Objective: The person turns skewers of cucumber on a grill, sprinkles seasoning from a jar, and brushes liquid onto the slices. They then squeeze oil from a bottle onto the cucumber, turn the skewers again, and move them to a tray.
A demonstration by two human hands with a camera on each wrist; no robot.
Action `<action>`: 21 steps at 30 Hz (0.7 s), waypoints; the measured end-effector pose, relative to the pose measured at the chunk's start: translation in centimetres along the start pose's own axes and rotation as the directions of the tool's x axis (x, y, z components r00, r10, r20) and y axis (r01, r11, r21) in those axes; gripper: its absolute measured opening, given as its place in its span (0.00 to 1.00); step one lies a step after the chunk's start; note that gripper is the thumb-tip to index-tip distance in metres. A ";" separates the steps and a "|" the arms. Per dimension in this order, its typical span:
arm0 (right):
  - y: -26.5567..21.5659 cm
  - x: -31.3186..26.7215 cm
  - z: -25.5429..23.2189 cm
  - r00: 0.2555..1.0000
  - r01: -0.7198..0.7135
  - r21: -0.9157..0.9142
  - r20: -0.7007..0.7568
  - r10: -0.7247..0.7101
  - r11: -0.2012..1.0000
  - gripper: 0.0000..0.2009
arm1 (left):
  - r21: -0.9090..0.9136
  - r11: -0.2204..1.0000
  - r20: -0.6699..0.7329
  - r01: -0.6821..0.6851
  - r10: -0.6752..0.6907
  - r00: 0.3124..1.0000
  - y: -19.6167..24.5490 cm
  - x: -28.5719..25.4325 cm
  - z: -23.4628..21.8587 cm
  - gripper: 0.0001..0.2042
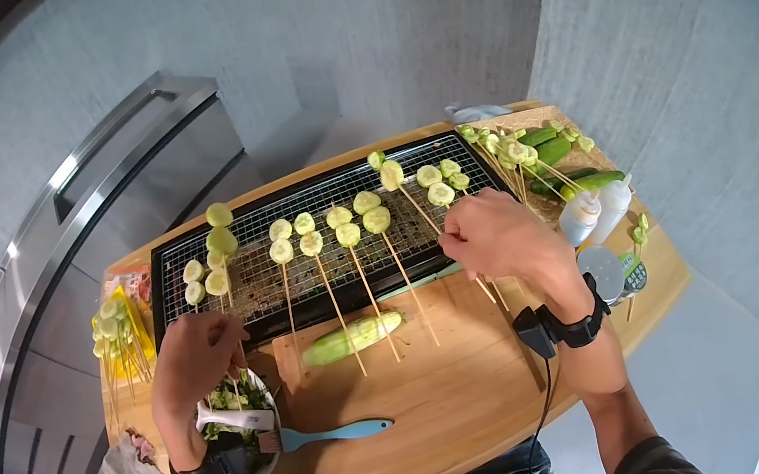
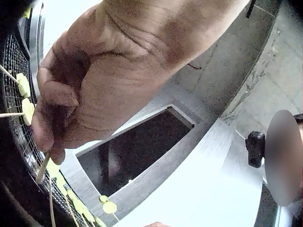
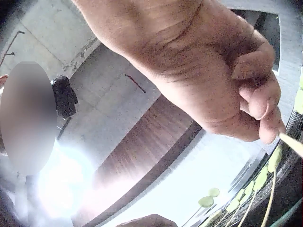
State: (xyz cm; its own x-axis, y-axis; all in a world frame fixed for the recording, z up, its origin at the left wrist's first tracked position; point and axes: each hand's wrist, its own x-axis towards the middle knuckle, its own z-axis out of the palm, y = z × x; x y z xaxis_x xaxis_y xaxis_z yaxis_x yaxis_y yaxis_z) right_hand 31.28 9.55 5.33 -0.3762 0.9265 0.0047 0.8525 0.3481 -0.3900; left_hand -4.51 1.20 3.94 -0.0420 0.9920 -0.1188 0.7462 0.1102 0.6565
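On the left of the grill (image 1: 260,309), my left hand (image 1: 195,356) pinches a stick whose two cucumber slices (image 1: 221,241) are raised over the mesh. The left wrist view shows the fingers of my left hand (image 2: 75,90) curled round a stick (image 2: 43,170). My right hand (image 1: 501,234), at the grill's right front, grips a skewer with slices (image 1: 392,175) lifted above the mesh. In the right wrist view a stick (image 3: 291,143) comes from the fingertips of my right hand (image 3: 232,75). Several skewers of slices (image 1: 349,234) lie between the hands.
A peeled cucumber (image 1: 354,338) lies before the grill. At the left front are a bowl (image 1: 275,448) of greens, a white-handled tool (image 1: 235,418) and a blue brush (image 1: 338,433). More skewers (image 1: 115,329) stand far left. Squeeze bottles (image 1: 580,218) and whole cucumbers (image 1: 555,151) are right.
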 end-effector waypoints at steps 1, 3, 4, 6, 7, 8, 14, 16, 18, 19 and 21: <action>-0.3 -0.1 -0.3 0.998 -0.032 0.067 0.054 0.028 0.997 0.15 | -0.008 1.000 -0.005 -0.013 0.013 1.000 -0.1 0.0 0.0 0.13; 0.2 0.2 0.0 0.997 -0.044 0.070 0.061 0.040 0.997 0.15 | -0.011 1.000 0.011 -0.003 0.003 1.000 -0.1 -0.1 0.0 0.14; 0.4 0.3 0.3 0.996 -0.054 0.073 0.069 0.049 0.996 0.16 | -0.016 1.000 0.023 0.009 -0.009 1.000 -0.2 -0.1 0.0 0.14; 0.7 0.5 0.6 0.994 -0.066 0.058 0.085 0.061 0.996 0.16 | 0.008 1.000 0.058 0.002 -0.002 0.998 -0.5 -0.1 0.0 0.14; 0.8 0.6 0.7 0.992 -0.077 0.043 0.103 0.072 0.996 0.16 | 0.030 1.000 0.092 -0.005 0.002 0.996 -0.6 0.0 0.1 0.14; 0.8 0.7 0.8 0.992 -0.078 0.043 0.102 0.073 0.996 0.16 | 0.031 1.000 0.093 -0.005 0.003 0.996 -0.7 0.1 0.1 0.14; -0.1 0.7 1.3 0.968 -0.177 0.024 0.185 0.170 0.984 0.17 | 0.139 0.990 0.183 0.023 -0.048 0.982 -1.2 0.5 0.2 0.14; -0.8 0.6 1.1 0.952 -0.180 0.021 0.255 0.169 0.983 0.19 | 0.147 0.988 0.199 0.053 -0.082 0.977 -0.9 0.5 0.2 0.14; -0.7 0.7 1.4 0.953 -0.181 0.009 0.251 0.173 0.984 0.19 | 0.142 0.988 0.195 0.056 -0.084 0.977 -1.2 0.5 0.3 0.15; -0.7 0.8 1.6 0.953 -0.180 -0.003 0.246 0.175 0.984 0.19 | 0.137 0.989 0.189 0.060 -0.085 0.978 -1.3 0.5 0.3 0.15; -0.5 0.6 1.4 0.955 -0.179 -0.010 0.239 0.176 0.984 0.19 | 0.177 0.981 0.167 0.075 -0.105 0.980 -0.5 0.3 0.2 0.14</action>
State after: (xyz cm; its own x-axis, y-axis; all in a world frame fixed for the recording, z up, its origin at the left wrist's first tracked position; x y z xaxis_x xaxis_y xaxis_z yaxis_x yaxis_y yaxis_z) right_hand 30.10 9.72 4.23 -0.2962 0.9119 -0.2841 0.9096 0.1785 -0.3752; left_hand -4.80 1.45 3.40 -0.0086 0.9506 -0.3104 0.8468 0.1720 0.5034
